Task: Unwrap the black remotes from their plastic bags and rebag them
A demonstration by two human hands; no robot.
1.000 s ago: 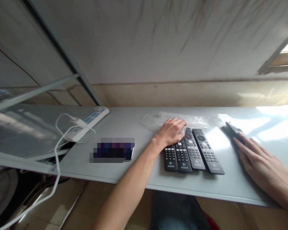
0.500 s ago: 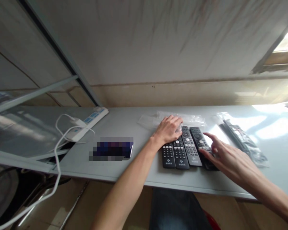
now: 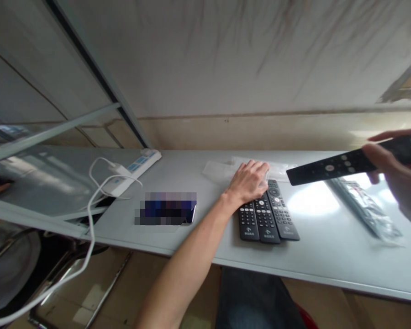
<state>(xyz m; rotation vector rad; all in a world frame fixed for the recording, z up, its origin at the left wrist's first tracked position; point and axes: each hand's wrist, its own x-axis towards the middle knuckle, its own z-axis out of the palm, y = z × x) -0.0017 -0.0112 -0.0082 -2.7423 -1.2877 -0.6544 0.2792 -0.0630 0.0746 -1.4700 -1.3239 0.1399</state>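
Observation:
At the right, my right hand [image 3: 393,169] grips a black remote control [image 3: 311,173], lifted above the table and tilted, with its button side in view. My left hand [image 3: 248,182] is closed over the upper ends of three remotes lying side by side. Clear plastic shows at its fingertips, part of a crumpled plastic bag. Of the three, the left remote [image 3: 249,224] and the middle remote [image 3: 267,221] are partly covered by the hand. More of the right remote [image 3: 283,212] is visible. Behind the hand lie clear plastic bags [image 3: 281,172].
A bagged remote [image 3: 366,208] lies on the grey table [image 3: 322,256] at the right. To the left are a phone [image 3: 190,214], partly blurred out, and a white power strip [image 3: 133,171] with a white cable [image 3: 91,228]. A metal frame [image 3: 99,73] rises at the back left.
My right hand has picked up the rightmost remote from the row and moved it up and to the right. My left hand stays over the other remotes. The view has shifted slightly.

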